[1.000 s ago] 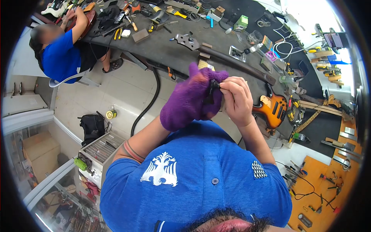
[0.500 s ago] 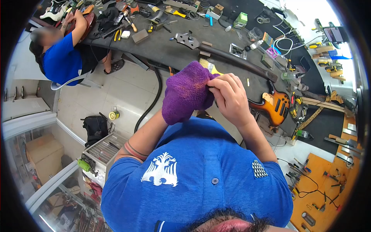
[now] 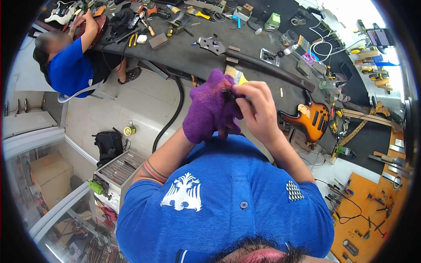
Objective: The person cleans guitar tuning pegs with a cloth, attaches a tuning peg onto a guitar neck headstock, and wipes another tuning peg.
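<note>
A fuzzy purple cloth (image 3: 204,105) is draped over my left hand (image 3: 221,133), which is closed under it; only a fingertip and the wrist show. On the cloth sits a small black part (image 3: 226,94), too small to name. My right hand (image 3: 258,103) pinches at the part's right end and the cloth edge, thumb and forefinger together. Just behind my hands, a paintbrush (image 3: 237,75) with a yellow handle lies at the bench edge. Beyond it a dark guitar neck (image 3: 267,68) with its headstock rests on small blocks.
The dark workbench (image 3: 184,57) carries pliers (image 3: 133,40), a wooden block (image 3: 158,41) and many tools. A sunburst guitar body (image 3: 313,117) lies to the right. At the far left a co-worker in a blue shirt (image 3: 70,65) sits with a red guitar body. A black hose (image 3: 173,118) hangs down.
The purple cloth has turned and bunched open, so the small black part now shows on it. My right hand has shifted slightly left and stays pinched.
</note>
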A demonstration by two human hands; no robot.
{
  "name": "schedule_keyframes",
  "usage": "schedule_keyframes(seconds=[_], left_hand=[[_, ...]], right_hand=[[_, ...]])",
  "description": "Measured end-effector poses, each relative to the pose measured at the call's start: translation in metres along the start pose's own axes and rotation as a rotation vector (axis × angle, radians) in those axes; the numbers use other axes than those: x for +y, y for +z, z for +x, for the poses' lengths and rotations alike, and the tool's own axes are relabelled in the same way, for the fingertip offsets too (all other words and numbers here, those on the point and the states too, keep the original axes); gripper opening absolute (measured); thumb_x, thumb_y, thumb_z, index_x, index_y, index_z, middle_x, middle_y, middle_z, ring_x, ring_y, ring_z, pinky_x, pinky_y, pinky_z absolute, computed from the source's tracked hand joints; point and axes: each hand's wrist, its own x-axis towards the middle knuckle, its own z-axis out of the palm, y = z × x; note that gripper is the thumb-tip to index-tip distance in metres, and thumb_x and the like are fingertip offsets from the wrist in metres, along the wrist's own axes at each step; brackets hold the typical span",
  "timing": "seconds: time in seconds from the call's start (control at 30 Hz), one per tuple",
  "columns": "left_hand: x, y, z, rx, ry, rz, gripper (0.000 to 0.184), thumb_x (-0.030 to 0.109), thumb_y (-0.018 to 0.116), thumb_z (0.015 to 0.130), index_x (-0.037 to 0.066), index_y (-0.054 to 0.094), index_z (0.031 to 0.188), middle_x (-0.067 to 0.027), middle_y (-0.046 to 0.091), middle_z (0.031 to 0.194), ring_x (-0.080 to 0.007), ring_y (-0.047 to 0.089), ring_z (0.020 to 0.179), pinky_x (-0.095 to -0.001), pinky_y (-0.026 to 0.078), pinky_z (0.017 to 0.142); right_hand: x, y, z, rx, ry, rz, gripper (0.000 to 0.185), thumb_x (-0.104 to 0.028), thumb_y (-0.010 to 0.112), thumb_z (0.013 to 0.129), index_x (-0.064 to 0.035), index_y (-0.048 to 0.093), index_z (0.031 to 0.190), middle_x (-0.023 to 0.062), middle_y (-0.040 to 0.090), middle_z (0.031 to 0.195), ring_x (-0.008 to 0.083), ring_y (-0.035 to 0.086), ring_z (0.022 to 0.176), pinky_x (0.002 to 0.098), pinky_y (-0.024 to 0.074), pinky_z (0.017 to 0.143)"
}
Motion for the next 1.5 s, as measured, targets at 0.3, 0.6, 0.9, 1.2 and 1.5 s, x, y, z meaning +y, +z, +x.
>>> schedule_keyframes(seconds=[0.3,0.6,0.9,1.2,1.5], left_hand=[[0.024,-0.011,0.002,0.110,0.120,0.104,0.050,0.019,0.091,0.077,0.009,0.068,0.121,-0.0073,0.067,0.116,-0.0211,0.068,0.107,-0.0346,0.054,0.092],[0.026,-0.023,0.010,0.053,0.246,0.179,0.063,0.022,0.094,0.074,0.008,0.068,0.130,-0.0091,0.070,0.123,-0.0203,0.069,0.109,-0.0376,0.057,0.094],[0.025,-0.024,-0.004,0.201,0.102,-0.130,0.077,0.024,0.102,0.063,0.006,0.066,0.129,-0.0043,0.070,0.123,-0.0145,0.068,0.109,-0.0327,0.054,0.098],[0.018,-0.031,0.004,0.216,0.363,0.754,0.062,0.028,0.098,0.069,0.006,0.068,0.119,-0.0095,0.067,0.121,-0.0253,0.063,0.106,-0.0364,0.050,0.092],[0.008,-0.024,0.013,0.156,0.419,0.733,0.054,0.030,0.089,0.081,0.007,0.068,0.124,-0.0121,0.066,0.124,-0.0284,0.064,0.110,-0.0385,0.051,0.095]], right_hand=[[0.052,0.034,-0.063,-0.182,0.905,1.185,0.056,-0.048,0.030,0.116,-0.0039,0.061,0.130,0.0092,0.070,0.122,0.0187,0.066,0.113,0.0369,0.0486,0.103],[0.045,0.031,-0.060,-0.315,0.790,1.094,0.047,-0.037,0.053,0.111,-0.0028,0.053,0.142,0.0052,0.063,0.131,0.0130,0.061,0.115,0.0336,0.0477,0.104],[0.035,0.024,-0.056,-0.487,0.905,0.982,0.030,-0.016,0.067,0.103,-0.0017,0.066,0.130,0.0018,0.071,0.115,0.0109,0.063,0.107,0.0290,0.0503,0.097],[0.055,0.003,-0.042,-0.051,0.855,1.333,0.025,-0.012,0.059,0.104,0.0003,0.067,0.124,0.0095,0.072,0.119,0.0197,0.069,0.110,0.0349,0.0542,0.099],[0.015,-0.019,0.007,-0.129,1.076,1.833,0.037,-0.012,0.050,0.106,0.0041,0.058,0.139,0.0204,0.065,0.138,0.0318,0.065,0.126,0.0475,0.0474,0.114]])
